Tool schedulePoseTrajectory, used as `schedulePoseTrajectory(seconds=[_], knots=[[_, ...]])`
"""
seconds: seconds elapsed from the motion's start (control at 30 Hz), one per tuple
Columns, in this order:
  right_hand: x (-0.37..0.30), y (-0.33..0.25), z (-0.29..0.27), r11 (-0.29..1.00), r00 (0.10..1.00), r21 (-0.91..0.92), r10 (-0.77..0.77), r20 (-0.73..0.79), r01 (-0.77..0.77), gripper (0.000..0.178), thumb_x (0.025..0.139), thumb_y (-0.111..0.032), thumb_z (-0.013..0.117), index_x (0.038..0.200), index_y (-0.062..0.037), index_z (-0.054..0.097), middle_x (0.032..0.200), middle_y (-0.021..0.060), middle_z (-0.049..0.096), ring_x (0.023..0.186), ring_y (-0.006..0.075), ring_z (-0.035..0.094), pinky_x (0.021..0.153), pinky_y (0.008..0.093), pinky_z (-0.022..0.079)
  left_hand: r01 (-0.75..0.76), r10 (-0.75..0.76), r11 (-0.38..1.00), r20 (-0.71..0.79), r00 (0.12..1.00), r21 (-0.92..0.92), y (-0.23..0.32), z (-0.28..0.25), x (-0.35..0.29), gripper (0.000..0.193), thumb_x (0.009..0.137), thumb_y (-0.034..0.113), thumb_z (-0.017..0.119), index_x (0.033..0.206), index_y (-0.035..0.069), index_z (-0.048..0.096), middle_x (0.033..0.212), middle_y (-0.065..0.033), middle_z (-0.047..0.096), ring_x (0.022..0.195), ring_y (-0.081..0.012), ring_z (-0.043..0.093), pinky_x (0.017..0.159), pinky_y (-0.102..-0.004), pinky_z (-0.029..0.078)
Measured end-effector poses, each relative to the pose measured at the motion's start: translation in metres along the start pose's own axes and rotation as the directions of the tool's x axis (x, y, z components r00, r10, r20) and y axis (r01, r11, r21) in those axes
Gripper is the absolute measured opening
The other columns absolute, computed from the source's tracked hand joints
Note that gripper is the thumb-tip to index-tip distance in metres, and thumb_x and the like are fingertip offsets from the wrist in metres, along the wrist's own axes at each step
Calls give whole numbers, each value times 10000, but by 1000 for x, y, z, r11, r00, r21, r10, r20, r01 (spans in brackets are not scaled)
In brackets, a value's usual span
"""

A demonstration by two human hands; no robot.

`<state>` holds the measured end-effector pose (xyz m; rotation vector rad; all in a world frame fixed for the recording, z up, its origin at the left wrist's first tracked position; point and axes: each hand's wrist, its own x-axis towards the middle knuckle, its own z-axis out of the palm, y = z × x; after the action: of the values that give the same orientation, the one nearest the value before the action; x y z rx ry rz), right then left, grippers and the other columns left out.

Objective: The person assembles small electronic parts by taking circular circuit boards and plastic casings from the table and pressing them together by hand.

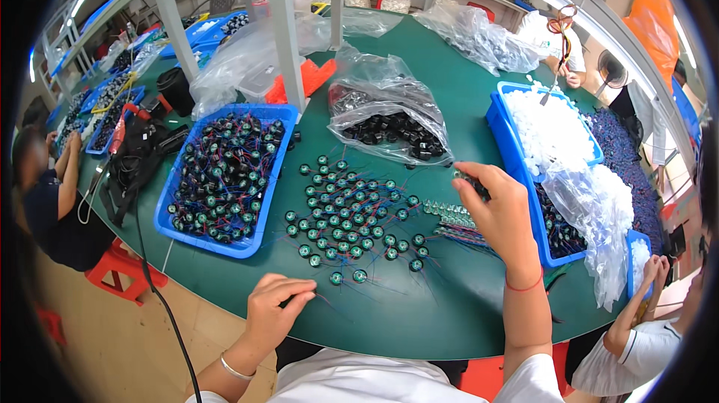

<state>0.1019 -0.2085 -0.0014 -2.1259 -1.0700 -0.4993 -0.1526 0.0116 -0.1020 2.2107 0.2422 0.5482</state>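
Note:
In front of me, many small round black parts with green circuit faces and thin red and blue wires (341,212) lie spread on the green table (408,305). At their near left edge, my left hand (277,304) is closed in a pinch. Thin wires show by its fingertips, but what it holds is mostly hidden. My right hand (498,208) is raised on the right, thumb and fingers curled together around something too small to make out. Beneath and beside it lies a row of small green circuit boards (449,210) with bundled wires (468,234).
A blue bin (261,234) of wired round parts stands left. An open plastic bag (389,107) of black pieces lies beyond the spread. To the right, blue bins (517,156) hold white pieces (550,129) and wired parts. Metal posts (284,36) rise at the back. People sit on both sides.

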Motion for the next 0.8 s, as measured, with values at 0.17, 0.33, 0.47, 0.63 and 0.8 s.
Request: schedulePoseTrajectory(seconds=[0.17,0.33,0.47,0.63,0.8], knots=[[6,34,15,983,985,74,165,45,-168,205,851,-145,694,1006,-11,688,861,173,693,659,268,648,605,342,498,-31,48,983,-89,995,181,-9,14,11,188,774,64,753,961,47,742,957,-82,670,865,-254,597,724,-355,498],[22,79,53,961,944,78,244,221,-266,286,798,-211,717,1002,-16,671,854,189,694,736,333,673,677,400,520,-176,206,951,-96,974,255,-8,28,26,184,786,45,736,970,36,728,880,-90,636,817,-268,594,689,-366,491],[35,85,81,977,902,-61,212,376,-204,272,752,-184,704,990,-53,683,840,180,695,818,357,674,760,441,529,-223,301,928,-248,921,298,8,9,37,237,750,53,769,978,39,704,873,-109,626,757,-278,598,656,-359,496],[35,89,112,978,897,-203,127,424,-42,249,756,-166,670,984,-67,688,881,173,695,865,351,672,777,457,534,-289,341,938,-359,868,193,42,-13,88,264,773,-18,723,1032,23,693,892,-113,634,731,-229,603,609,-306,489],[34,92,123,944,919,-313,29,392,103,175,770,-141,645,907,-33,656,850,182,674,834,353,674,754,454,545,-436,439,894,-413,798,106,83,-11,149,262,793,-32,701,1047,35,693,895,-83,640,625,-153,540,538,-261,452]])
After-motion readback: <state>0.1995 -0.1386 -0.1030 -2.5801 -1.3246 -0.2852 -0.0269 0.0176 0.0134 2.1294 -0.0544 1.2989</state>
